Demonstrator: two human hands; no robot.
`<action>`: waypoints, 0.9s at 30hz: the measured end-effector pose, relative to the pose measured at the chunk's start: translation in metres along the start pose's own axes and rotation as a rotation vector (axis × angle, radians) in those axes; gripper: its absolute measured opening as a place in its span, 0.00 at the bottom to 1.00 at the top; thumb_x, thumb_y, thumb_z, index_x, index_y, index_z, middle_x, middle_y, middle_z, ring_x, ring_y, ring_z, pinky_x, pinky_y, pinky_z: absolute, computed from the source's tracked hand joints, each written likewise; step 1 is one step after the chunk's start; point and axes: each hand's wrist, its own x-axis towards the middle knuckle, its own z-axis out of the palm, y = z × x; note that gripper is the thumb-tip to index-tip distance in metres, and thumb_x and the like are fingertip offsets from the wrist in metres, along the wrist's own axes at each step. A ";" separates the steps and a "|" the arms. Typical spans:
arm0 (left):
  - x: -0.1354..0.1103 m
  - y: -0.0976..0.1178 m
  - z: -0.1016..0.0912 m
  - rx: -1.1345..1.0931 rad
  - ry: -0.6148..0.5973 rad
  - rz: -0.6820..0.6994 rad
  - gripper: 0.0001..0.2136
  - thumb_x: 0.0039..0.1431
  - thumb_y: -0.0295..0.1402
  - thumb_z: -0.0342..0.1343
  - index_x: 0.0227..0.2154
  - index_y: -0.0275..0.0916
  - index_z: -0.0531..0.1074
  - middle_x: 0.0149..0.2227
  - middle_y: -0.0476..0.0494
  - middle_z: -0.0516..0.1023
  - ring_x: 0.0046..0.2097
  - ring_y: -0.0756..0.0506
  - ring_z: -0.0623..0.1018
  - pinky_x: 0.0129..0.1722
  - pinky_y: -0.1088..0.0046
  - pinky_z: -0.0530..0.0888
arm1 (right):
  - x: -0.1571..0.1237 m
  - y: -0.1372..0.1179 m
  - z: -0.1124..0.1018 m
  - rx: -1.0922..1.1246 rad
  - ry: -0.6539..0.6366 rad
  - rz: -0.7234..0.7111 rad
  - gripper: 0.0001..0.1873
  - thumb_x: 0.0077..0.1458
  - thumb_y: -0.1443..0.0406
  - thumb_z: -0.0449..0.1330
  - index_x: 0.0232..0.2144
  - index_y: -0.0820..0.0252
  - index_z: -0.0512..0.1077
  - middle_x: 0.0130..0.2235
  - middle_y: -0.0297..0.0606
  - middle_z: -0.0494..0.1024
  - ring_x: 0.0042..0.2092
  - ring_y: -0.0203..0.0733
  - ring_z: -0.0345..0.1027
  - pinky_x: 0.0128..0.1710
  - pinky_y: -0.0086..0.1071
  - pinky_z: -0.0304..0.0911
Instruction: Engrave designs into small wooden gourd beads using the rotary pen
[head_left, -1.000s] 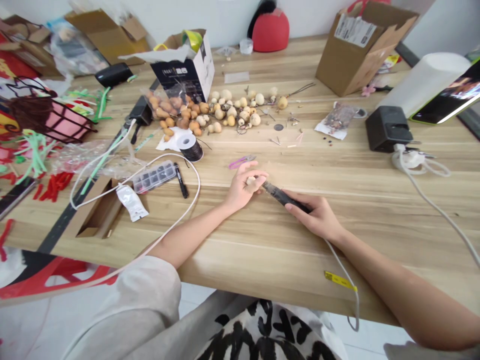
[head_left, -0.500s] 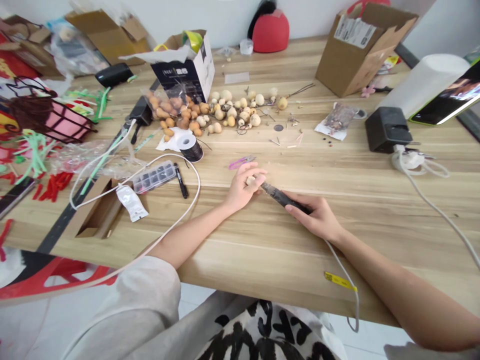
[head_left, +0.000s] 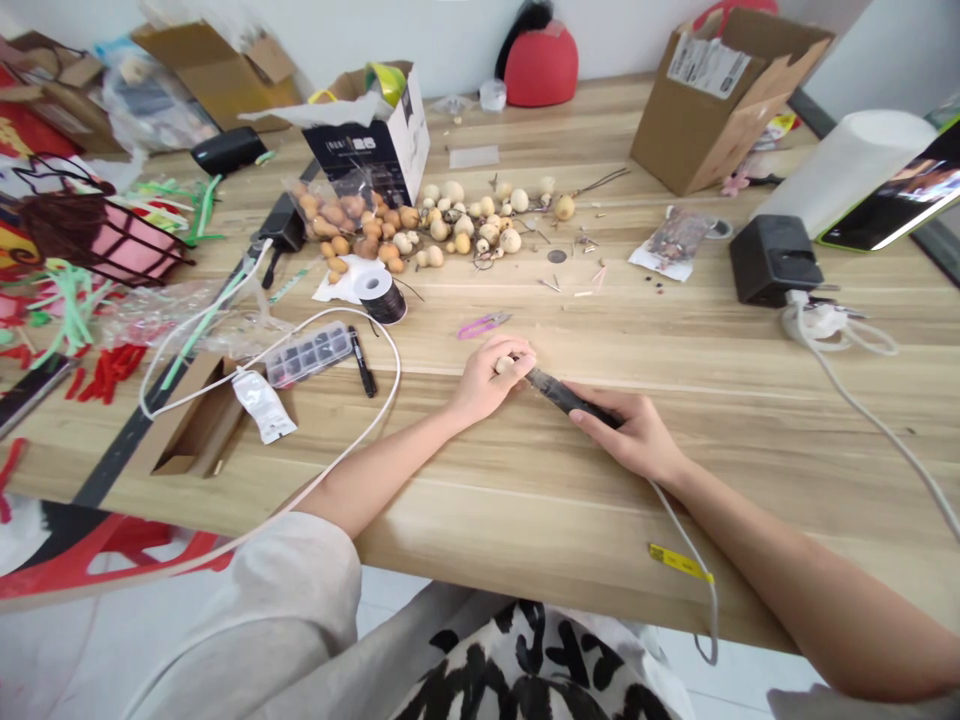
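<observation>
Between the closed fingers of my left hand (head_left: 482, 384) is a small pale gourd (head_left: 505, 366), mostly covered by the fingers. My right hand (head_left: 639, 436) is wrapped round a slim black rotary tool (head_left: 564, 394) with a grey cable running from its rear. The tool's front end points at the gourd, close to my left fingertips; its very tip is hidden by them. Just beyond my left hand lie purple thread snips (head_left: 484, 325). Further back is a heap of pale gourds (head_left: 487, 232), with browner gourds (head_left: 356, 220) partly in a clear bag.
Left of my hands are a black thread spool (head_left: 381, 298), a marker (head_left: 361, 362), a compartment box (head_left: 311, 354) and a looping white cable. A cardboard box (head_left: 724, 110), a black adapter (head_left: 776, 258) and a bead bag (head_left: 675, 243) stand or lie to the right.
My left hand and the gourd have shifted very slightly, its fingers curling a little differently near the tool's tip. My right hand stays in nearly the same place.
</observation>
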 end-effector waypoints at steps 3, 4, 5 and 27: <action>0.000 0.001 0.000 0.040 0.002 0.032 0.16 0.63 0.46 0.55 0.35 0.37 0.76 0.46 0.38 0.77 0.49 0.44 0.77 0.47 0.67 0.76 | 0.000 0.000 0.000 -0.003 0.003 -0.007 0.22 0.60 0.59 0.60 0.54 0.61 0.77 0.49 0.41 0.83 0.45 0.50 0.81 0.45 0.38 0.75; 0.000 0.001 0.000 0.044 0.000 0.039 0.16 0.63 0.46 0.54 0.35 0.37 0.76 0.46 0.38 0.77 0.49 0.44 0.77 0.49 0.66 0.76 | 0.000 0.000 0.000 -0.004 0.005 -0.009 0.22 0.60 0.59 0.60 0.54 0.61 0.77 0.49 0.41 0.83 0.45 0.50 0.81 0.45 0.37 0.75; 0.000 0.001 -0.001 0.045 -0.002 0.046 0.16 0.63 0.46 0.54 0.35 0.37 0.76 0.46 0.38 0.77 0.49 0.44 0.77 0.49 0.66 0.76 | 0.000 0.001 0.000 -0.005 0.005 -0.010 0.22 0.60 0.59 0.60 0.54 0.62 0.77 0.49 0.42 0.83 0.45 0.50 0.81 0.45 0.37 0.75; 0.002 -0.006 0.002 -0.092 0.067 -0.052 0.22 0.59 0.52 0.56 0.34 0.34 0.78 0.48 0.35 0.76 0.46 0.44 0.77 0.36 0.73 0.76 | 0.005 0.000 0.000 0.224 0.026 0.176 0.26 0.54 0.55 0.63 0.51 0.62 0.80 0.27 0.35 0.79 0.19 0.31 0.59 0.18 0.28 0.58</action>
